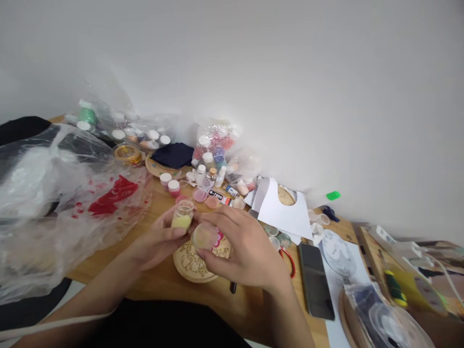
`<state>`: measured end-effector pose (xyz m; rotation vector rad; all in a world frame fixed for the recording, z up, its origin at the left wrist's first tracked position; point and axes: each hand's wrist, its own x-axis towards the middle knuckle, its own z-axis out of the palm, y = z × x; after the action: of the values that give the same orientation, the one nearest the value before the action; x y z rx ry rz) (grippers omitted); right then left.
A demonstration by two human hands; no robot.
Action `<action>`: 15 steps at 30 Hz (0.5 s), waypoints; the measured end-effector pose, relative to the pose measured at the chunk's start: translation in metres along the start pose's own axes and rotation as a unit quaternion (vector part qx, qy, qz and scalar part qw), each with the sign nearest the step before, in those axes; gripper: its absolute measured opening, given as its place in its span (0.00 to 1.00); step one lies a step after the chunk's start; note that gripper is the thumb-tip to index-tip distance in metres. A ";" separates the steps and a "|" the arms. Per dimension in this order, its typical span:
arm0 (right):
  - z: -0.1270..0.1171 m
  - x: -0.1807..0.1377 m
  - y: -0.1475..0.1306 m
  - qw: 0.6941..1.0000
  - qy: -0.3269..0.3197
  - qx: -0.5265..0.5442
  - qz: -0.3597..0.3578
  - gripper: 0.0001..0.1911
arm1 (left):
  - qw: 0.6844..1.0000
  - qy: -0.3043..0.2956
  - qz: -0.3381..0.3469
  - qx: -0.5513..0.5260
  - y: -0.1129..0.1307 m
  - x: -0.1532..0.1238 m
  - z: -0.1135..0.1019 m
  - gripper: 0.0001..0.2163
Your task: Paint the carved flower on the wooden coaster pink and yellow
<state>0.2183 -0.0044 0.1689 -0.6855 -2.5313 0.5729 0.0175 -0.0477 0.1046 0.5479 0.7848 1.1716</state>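
My left hand (161, 237) is closed around a small clear jar (181, 216), which has its mouth uncovered and pale yellow material in its lower part. Close to it on the right, my right hand (241, 244) grips a small round clear dish (204, 236) by its edge, tilted toward me. The dish looks pale and slightly yellowish inside. Beneath both hands lies a round wooden board (195, 263) with a raised gold outline pattern and a bright pink patch, partly covered by my right hand. A dark pen-like end (233, 287) sticks out below my right hand.
Behind the hands stand white-lidded jars (174, 187), small pink dishes (199, 194), a B-7000 tube (217, 195) and bottles. Plastic bags (108, 203) spread at left. At right are a phone (316, 280), red-handled tool (288, 261) and papers (286, 208).
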 end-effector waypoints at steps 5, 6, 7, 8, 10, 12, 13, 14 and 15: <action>-0.001 -0.001 -0.006 0.998 0.058 -0.006 -0.021 0.19 | 0.999 -0.025 -0.009 -0.025 -0.012 0.001 0.002 0.28; -0.001 -0.001 -0.006 0.998 0.062 -0.010 -0.019 0.19 | 0.999 -0.030 -0.011 -0.029 -0.014 0.001 0.001 0.29; 0.000 -0.001 -0.007 0.998 0.064 -0.012 -0.017 0.19 | 0.999 -0.033 -0.015 -0.030 -0.016 0.001 0.000 0.29; 0.000 -0.002 -0.007 0.998 0.067 -0.013 -0.016 0.19 | 0.999 -0.032 -0.021 -0.029 -0.018 0.001 0.000 0.28; 0.001 -0.002 -0.008 0.998 0.068 -0.014 -0.010 0.20 | 0.999 -0.023 -0.033 -0.030 -0.019 0.001 -0.001 0.26; 0.001 -0.004 -0.008 0.998 0.060 -0.018 -0.006 0.23 | 0.999 -0.011 -0.028 -0.041 -0.019 0.002 0.000 0.25; 0.001 -0.004 -0.008 0.998 0.054 -0.025 -0.006 0.23 | 0.999 -0.004 -0.023 -0.048 -0.018 0.002 0.000 0.24; 0.002 -0.005 -0.008 0.998 0.046 -0.036 -0.007 0.23 | 0.998 0.005 -0.017 -0.052 -0.017 0.002 0.001 0.24; 0.002 -0.005 -0.008 0.998 0.040 -0.052 -0.009 0.22 | 0.998 0.011 -0.011 -0.053 -0.016 0.002 0.002 0.25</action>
<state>0.2181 -0.0140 0.1696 -0.7082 -2.5031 0.4019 0.0288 -0.0507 0.0935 0.4385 0.7401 1.1938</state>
